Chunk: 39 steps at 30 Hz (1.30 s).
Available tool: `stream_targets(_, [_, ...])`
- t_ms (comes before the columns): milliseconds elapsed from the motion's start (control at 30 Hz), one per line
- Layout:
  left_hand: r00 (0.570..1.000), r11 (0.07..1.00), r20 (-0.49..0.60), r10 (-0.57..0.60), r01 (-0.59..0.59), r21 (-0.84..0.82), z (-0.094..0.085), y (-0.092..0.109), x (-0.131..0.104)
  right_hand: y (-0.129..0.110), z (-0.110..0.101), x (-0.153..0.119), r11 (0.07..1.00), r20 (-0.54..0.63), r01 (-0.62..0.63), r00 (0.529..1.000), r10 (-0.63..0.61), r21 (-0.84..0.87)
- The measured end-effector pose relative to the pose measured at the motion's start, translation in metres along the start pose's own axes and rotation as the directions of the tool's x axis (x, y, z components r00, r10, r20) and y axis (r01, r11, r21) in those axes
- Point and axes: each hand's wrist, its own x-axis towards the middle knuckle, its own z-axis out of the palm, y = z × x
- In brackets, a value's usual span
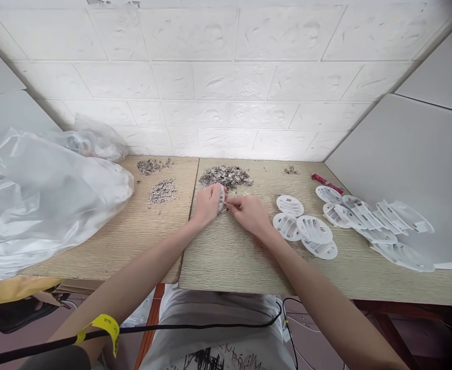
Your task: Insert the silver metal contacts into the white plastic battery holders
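Observation:
My left hand (pixel 208 203) is closed around a white round plastic piece (pixel 221 197), which stands tilted on its edge at the middle of the table. Close by on the right, my right hand (pixel 248 210) is pinched at the face of that piece. Its fingertips hold something thin and small that I cannot make out. A thin metallic item (pixel 222 211) shows between the hands, just below the piece. Behind both hands lies a heap of small metal parts (pixel 226 176).
Smaller piles of metal parts (pixel 163 191) lie left. White discs (pixel 314 229) with slots lie in overlapping groups at right, near a red tube (pixel 327 183). A large plastic bag (pixel 56 195) covers the left side. A black cable (pixel 195 326) crosses before my body.

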Motion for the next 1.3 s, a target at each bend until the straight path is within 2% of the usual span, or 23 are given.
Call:
stream_targets(200, [1.0, 0.998, -0.003, 0.015, -0.014, 0.054, 0.001, 0.004, -0.003, -0.009, -0.001, -0.002, 0.995, 0.016, -0.049, 0.999, 0.05, -0.087])
stream_targets(333, [0.998, 0.991, -0.026, 0.056, -0.052, 0.127, 0.002, 0.004, -0.004, -0.014, -0.002, -0.001, 0.972, 0.035, -0.05, 0.998, 0.06, -0.231])
stream_targets(600, [0.996, 0.969, -0.038, 0.077, -0.066, 0.236, 0.003, 0.006, -0.006, -0.026, 0.006, 0.003, 0.881, 0.066, 0.011, 0.998, 0.023, -0.474])
stream_targets(667, [0.996, 0.972, -0.033, 0.085, -0.075, 0.224, 0.003, 0.006, -0.006, -0.023, 0.006, 0.003, 0.897, 0.05, 0.015, 0.999, 0.008, -0.442])
stream_targets(767, [0.997, 0.983, -0.017, 0.076, -0.073, 0.166, 0.004, 0.004, -0.005, -0.011, -0.001, 0.004, 0.968, 0.075, 0.034, 0.997, -0.015, -0.249])
stream_targets(867, [0.998, 0.991, 0.006, 0.059, -0.059, 0.118, 0.004, 0.005, -0.005, -0.001, -0.007, 0.005, 0.996, 0.115, 0.003, 0.993, 0.007, -0.086])
stream_targets(1033, [0.999, 0.994, -0.003, 0.041, -0.041, 0.106, 0.005, 0.006, -0.006, 0.0, -0.006, 0.006, 0.993, 0.069, -0.114, 0.991, 0.116, -0.032])
stream_targets(1300, [0.999, 0.996, -0.006, 0.047, -0.047, 0.079, 0.004, 0.007, -0.006, 0.004, -0.005, 0.006, 0.984, 0.125, -0.099, 0.989, 0.081, 0.146])
